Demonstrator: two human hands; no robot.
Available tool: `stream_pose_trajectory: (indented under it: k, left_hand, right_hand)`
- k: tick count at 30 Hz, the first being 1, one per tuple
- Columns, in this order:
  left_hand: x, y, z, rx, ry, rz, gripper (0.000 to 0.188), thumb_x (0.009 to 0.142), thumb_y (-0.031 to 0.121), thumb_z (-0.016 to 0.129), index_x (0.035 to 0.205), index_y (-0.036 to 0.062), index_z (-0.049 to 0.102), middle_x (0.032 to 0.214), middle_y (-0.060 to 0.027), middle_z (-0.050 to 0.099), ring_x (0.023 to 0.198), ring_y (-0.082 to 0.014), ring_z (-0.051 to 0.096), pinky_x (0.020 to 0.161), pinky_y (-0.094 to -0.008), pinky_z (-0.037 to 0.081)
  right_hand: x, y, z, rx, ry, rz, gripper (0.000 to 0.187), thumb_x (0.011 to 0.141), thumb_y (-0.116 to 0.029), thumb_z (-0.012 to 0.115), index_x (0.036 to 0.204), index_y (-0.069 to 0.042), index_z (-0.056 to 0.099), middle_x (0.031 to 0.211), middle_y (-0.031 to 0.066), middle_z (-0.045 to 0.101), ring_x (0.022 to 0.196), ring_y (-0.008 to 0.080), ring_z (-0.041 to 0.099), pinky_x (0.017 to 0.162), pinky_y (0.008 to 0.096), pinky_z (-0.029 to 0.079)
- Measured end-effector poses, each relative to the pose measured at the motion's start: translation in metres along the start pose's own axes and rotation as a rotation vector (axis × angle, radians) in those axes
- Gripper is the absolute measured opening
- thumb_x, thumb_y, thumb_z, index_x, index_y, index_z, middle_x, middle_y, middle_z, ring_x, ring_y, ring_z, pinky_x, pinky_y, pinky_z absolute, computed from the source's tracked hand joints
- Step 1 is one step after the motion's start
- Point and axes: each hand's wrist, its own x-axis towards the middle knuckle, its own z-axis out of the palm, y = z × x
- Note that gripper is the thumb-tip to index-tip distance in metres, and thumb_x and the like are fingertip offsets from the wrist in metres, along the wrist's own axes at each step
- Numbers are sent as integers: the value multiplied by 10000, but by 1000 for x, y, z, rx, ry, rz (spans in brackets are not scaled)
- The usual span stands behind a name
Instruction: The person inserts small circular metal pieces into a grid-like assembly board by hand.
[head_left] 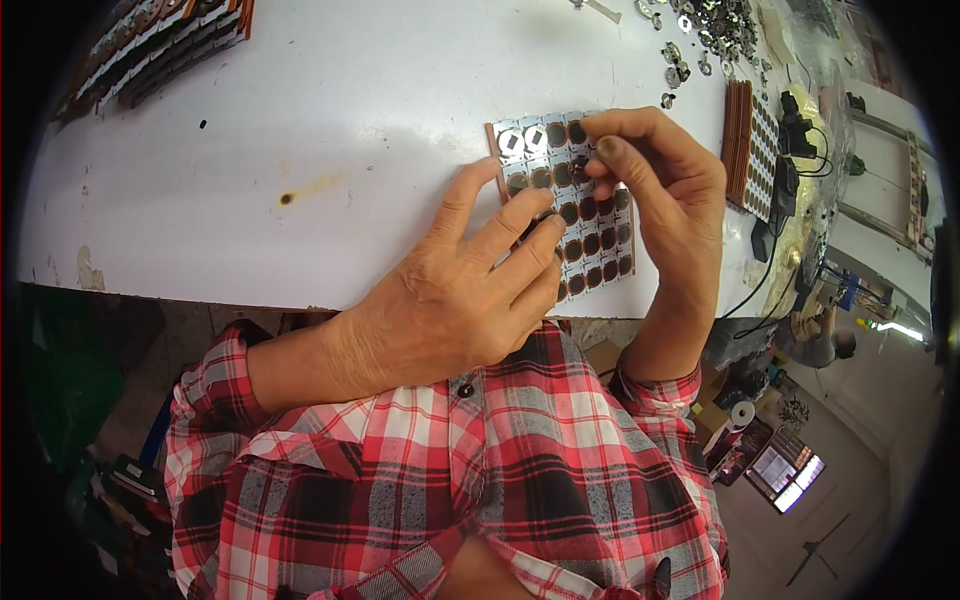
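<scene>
A rectangular panel (590,225) with a grid of round copper-brown pads lies on the white table (330,150) near its front edge. Its top row holds a few silver washer-like discs (522,140). My left hand (470,290) rests flat on the panel's lower left part with fingers spread, pressing it down. My right hand (665,175) hovers over the panel's upper right, thumb and forefinger pinched on a small dark round part (581,168) held against a pad in the second row.
A heap of loose silver discs (710,30) lies at the back right. Stacked panels stand on edge at the right (750,145) and back left (160,50). Black cables (780,240) hang off the table's right end. A brown stain (290,197) marks the tabletop.
</scene>
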Motion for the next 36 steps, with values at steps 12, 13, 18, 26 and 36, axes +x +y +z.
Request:
stream_pose_trajectory:
  k: [12, 13, 18, 26, 36]
  left_hand:
    - [0, -1, 1, -5, 20, -1, 453, 656, 228, 856, 1019, -12, 731, 1249, -183, 679, 1286, -372, 599, 1112, -685, 414]
    - [-1, -1, 1, -4, 18, -4, 453, 656, 228, 856, 1019, -12, 731, 1249, -183, 679, 1286, -372, 599, 1112, -685, 414]
    - [1, 0, 0, -14, 9, 2, 454, 650, 223, 855, 1016, -14, 733, 1246, -185, 680, 1282, -368, 602, 1113, -687, 414]
    - [1, 0, 1, -14, 12, 0, 461, 640, 212, 862, 1019, -17, 733, 1231, -182, 684, 1275, -367, 604, 1117, -679, 418]
    - [0, -2, 0, -20, 11, -2, 431, 650, 195, 845, 1006, -18, 728, 1221, -184, 681, 1276, -369, 601, 1113, -669, 427]
  right_hand:
    - [-24, -3, 3, -426, 68, -101, 179, 900, 49, 756, 1075, 11, 752, 984, 38, 721, 885, 77, 659, 738, 221, 500]
    - [-24, -1, 5, -473, 31, -191, 197, 883, 64, 762, 1071, 5, 752, 993, 49, 711, 880, 86, 661, 740, 226, 504]
    - [-16, 16, 1, -622, 31, -440, 209, 893, 89, 745, 1080, -2, 747, 1020, 65, 689, 849, 100, 645, 739, 228, 518]
    - [-6, -2, 16, -316, 68, -129, 108, 1009, 25, 661, 1106, 8, 706, 889, -7, 688, 793, 57, 594, 666, 213, 471]
    - [18, -8, 8, -600, -113, -318, 94, 977, 58, 664, 1057, 15, 686, 918, 40, 677, 786, 97, 619, 697, 247, 506]
